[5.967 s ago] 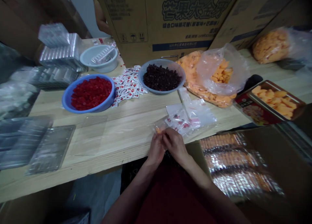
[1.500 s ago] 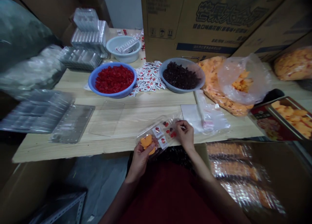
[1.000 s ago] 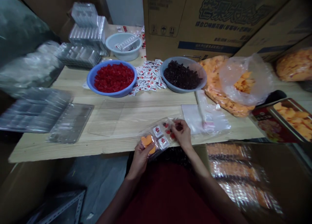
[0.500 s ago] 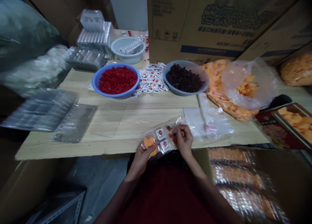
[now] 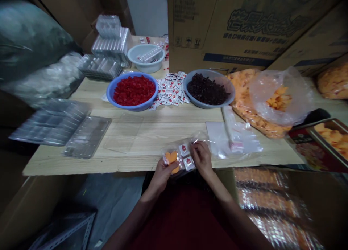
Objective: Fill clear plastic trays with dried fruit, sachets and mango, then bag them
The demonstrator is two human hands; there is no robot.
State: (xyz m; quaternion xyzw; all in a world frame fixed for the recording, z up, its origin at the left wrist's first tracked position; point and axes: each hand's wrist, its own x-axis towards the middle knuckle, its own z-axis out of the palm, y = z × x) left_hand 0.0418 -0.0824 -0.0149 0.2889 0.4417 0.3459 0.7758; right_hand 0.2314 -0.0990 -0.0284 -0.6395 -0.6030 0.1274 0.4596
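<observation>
Between my hands, over the table's front edge, is a clear plastic tray [image 5: 180,156] in a clear bag. My left hand [image 5: 162,174] grips its left end, the thumb lying over orange heart-shaped pieces [image 5: 171,156]. Small white packets with red print [image 5: 184,149] fill the middle compartments. My right hand [image 5: 202,157] is closed at the tray's right end, fingers pinched on the clear bag [image 5: 200,136] and covering the compartments there. Right of this hand lies a stack of clear plastic bags [image 5: 217,132].
Along the back stand a blue bowl of red pieces [image 5: 133,91], a heap of packets [image 5: 172,90] and a bowl of dark pieces [image 5: 208,89]. Empty clear trays [image 5: 54,121] lie left. A bag of orange pieces [image 5: 261,112] sits right; an open carton of packed trays [image 5: 268,199] is below.
My right hand has moved slightly left and down, now covering the right compartments that showed red and dark pieces. The tray has turned a little, and the view has shifted slightly.
</observation>
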